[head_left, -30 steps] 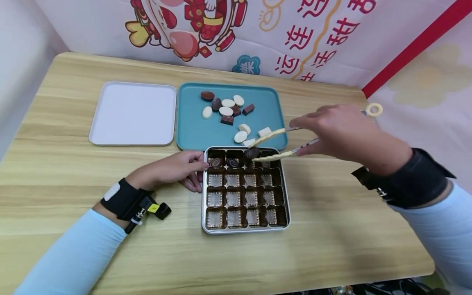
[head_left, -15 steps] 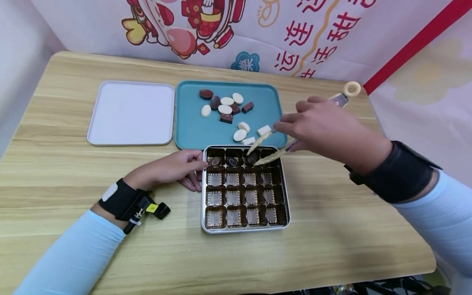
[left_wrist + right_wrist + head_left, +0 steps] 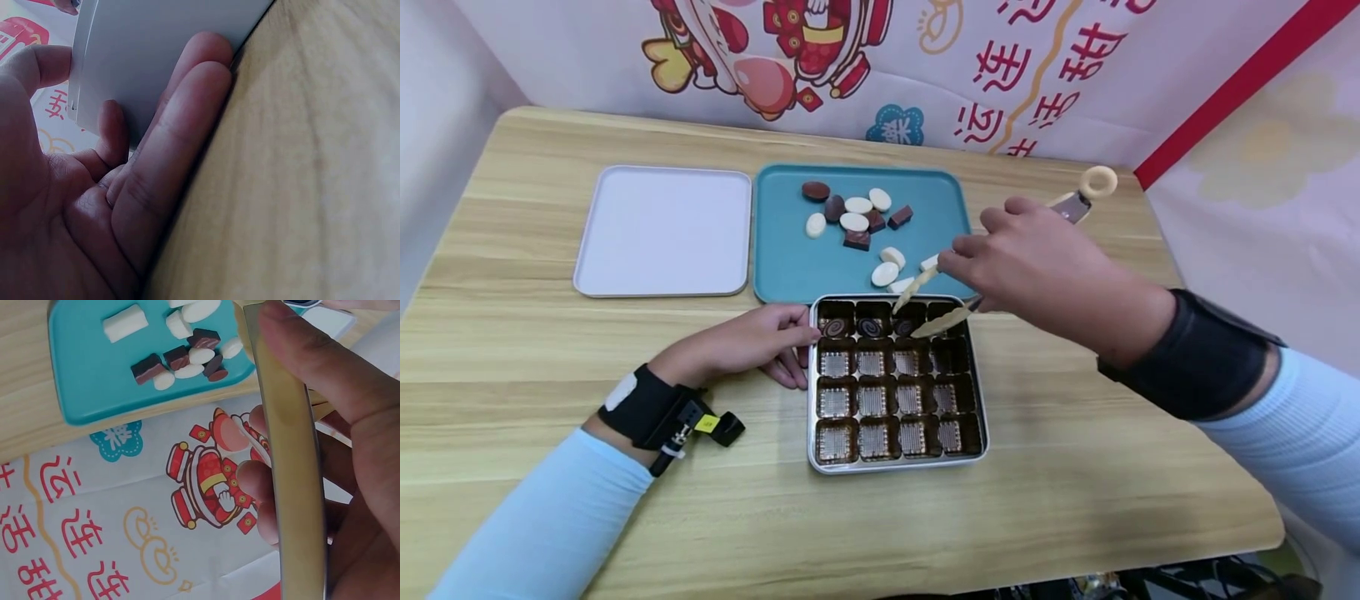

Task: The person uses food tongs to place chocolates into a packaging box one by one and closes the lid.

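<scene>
Tongs [image 3: 943, 321] partly cover teal tray [image 3: 782, 267] beyond tin [image 3: 898, 467] (white tray [image 3: 664, 233] alongside).

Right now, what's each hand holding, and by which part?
The right hand holds tongs by the middle of their arms; the left hand holds the compartmented box by its left edge.

Swirl-patterned dark chocolates [image 3: 870, 327], cream-tipped tongs [image 3: 942, 322], a brown-lined silver tin [image 3: 872, 402] and a teal tray [image 3: 784, 265] colour a pale wood-grained worktop [image 3: 715, 517]
</scene>
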The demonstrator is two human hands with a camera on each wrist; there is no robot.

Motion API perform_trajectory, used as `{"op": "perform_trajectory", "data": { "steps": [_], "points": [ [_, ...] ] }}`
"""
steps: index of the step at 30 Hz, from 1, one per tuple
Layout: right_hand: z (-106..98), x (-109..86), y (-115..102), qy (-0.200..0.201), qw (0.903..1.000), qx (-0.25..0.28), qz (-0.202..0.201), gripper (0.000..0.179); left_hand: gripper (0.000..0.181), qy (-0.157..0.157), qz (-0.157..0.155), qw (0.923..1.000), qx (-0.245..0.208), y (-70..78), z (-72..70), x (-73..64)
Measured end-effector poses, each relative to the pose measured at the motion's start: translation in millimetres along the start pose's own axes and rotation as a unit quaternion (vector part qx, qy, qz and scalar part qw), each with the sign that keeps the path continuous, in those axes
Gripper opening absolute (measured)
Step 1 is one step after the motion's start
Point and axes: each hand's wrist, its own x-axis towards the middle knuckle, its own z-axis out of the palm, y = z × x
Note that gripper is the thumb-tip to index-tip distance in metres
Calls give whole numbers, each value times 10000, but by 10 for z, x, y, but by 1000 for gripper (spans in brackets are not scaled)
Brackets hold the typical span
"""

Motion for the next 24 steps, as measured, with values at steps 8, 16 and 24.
{"op": "perform_trajectory", "data": {
  "steps": [8, 16, 24],
  "points": [
    [-53, -5, 61, 290, 9970, 554, 463, 58, 34, -7, 67, 9999, -88, -14, -14, -25],
    [221, 233, 146, 609, 9703, 1286, 1957, 66, 35, -25, 65, 10000, -43, -2, -15, -22],
    [560, 800, 252, 595, 9613, 1212, 2402, 68, 35, -47, 43, 9999, -88, 5, -1, -22]
  ]
}}
